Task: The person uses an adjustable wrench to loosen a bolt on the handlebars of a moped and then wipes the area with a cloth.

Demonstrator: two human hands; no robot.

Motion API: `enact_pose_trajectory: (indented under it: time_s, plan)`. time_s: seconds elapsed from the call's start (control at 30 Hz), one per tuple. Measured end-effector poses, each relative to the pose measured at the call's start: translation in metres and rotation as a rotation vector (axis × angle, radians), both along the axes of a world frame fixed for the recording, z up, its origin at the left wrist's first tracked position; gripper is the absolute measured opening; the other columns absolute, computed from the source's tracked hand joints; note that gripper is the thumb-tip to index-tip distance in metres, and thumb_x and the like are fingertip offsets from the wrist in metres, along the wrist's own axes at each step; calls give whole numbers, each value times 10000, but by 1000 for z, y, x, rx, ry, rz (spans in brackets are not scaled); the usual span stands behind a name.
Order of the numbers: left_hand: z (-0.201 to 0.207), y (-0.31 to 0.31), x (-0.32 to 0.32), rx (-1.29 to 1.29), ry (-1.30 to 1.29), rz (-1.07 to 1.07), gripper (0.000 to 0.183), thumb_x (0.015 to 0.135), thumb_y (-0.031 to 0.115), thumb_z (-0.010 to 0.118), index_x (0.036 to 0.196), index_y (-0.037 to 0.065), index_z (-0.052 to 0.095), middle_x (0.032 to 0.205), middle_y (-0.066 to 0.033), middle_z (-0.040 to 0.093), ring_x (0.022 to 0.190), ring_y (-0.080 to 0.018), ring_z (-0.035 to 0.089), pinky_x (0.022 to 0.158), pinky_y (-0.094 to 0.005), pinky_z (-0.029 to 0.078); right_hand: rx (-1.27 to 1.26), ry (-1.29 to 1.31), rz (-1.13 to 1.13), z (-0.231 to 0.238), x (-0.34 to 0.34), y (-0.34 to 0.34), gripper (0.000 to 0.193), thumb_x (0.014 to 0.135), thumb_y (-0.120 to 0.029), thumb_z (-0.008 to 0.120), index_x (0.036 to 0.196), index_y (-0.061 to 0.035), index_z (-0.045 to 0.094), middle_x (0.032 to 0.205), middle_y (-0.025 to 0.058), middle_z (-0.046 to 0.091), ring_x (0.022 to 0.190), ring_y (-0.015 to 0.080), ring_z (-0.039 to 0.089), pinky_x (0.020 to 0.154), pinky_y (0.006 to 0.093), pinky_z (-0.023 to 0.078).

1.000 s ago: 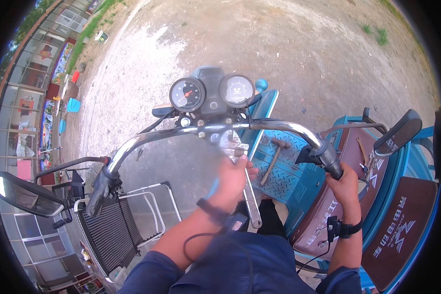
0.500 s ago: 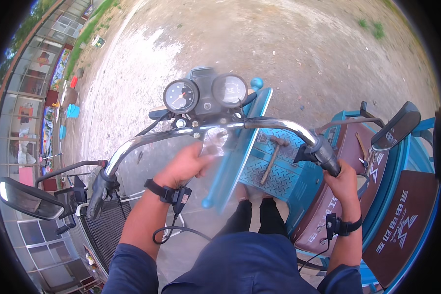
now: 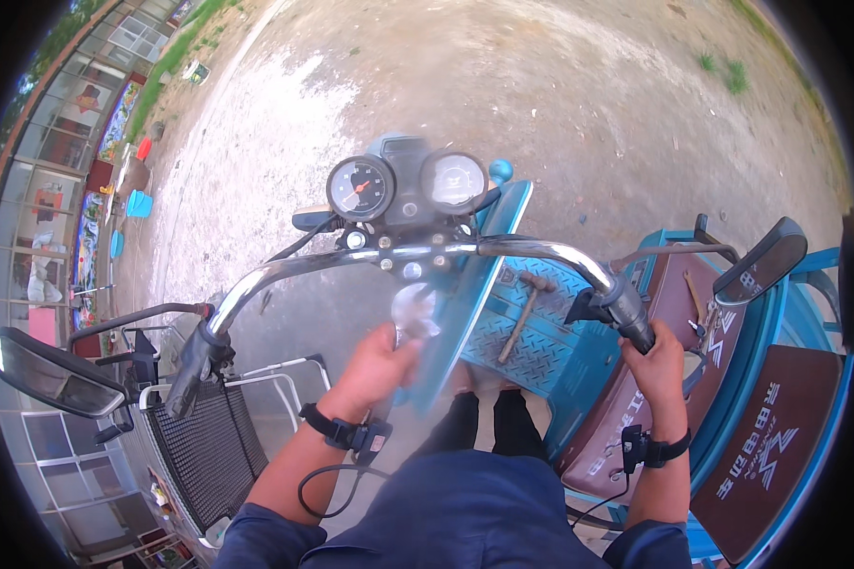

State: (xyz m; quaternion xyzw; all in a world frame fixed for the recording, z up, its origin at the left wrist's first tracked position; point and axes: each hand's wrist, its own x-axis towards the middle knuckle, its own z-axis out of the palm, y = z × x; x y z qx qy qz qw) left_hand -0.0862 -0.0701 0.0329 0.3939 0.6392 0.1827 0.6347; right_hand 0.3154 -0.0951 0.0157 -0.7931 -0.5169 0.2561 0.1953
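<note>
My left hand (image 3: pixel 378 370) is closed on a crumpled white wipe (image 3: pixel 415 309), cloth or paper; blur hides which. It is below the chrome handlebar (image 3: pixel 280 272), beside the teal front panel (image 3: pixel 495 256) of a three-wheeled vehicle. Whether the wipe touches the panel I cannot tell. My right hand (image 3: pixel 659 365) wraps round the black right grip (image 3: pixel 635 324). Two round gauges, the left one (image 3: pixel 361 187) and the right one (image 3: pixel 454 181), sit beyond the bar's middle.
A hammer (image 3: pixel 526 318) lies on the teal footboard (image 3: pixel 550 360). The maroon seat (image 3: pixel 669 294) carries keys (image 3: pixel 697 330). Mirrors stick out left (image 3: pixel 62 373) and right (image 3: pixel 761 261). A chair with black mesh (image 3: pixel 204 455) stands at left, below the left grip (image 3: pixel 192 375).
My left hand has drawn back toward me, away from the handlebar's middle, with the white wipe in it. My right hand stays on its grip. The view has shifted slightly.
</note>
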Motion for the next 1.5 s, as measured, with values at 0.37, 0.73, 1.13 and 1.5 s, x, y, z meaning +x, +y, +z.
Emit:
enact_pose_trajectory:
  time_s: [0.37,0.73,1.13,1.5]
  plan:
    - [3,-5,41,-19,-290,408,202,997,206,582,1066,17,567,862,-72,636,726,-187,661,657,-320,552,530,-403,49,47,-40,-33,501,729,-167,811,1132,9,571,1036,169,618,982,348,613,873,420,481]
    - [-3,20,110,-57,-480,598,296,997,200,577,1127,-25,435,1022,-166,634,929,-275,682,771,-380,574,-245,877,273,-11,-143,-50,370,990,-280,583,1191,29,548,904,129,656,825,186,651,702,314,520]
    - [-14,39,111,-58,-481,660,323,1012,204,542,1183,-50,440,1077,-195,637,965,-291,679,794,-396,572,-411,1065,117,-29,-149,-21,284,1026,-272,513,1092,-5,583,736,44,594,553,116,575,516,268,479]
    - [-18,49,120,-48,-478,605,361,1027,230,506,1234,-55,426,1148,-214,633,1037,-310,665,839,-420,565,-420,961,183,-21,-111,16,327,1023,-308,527,1125,-11,619,700,8,572,521,83,515,481,237,424]
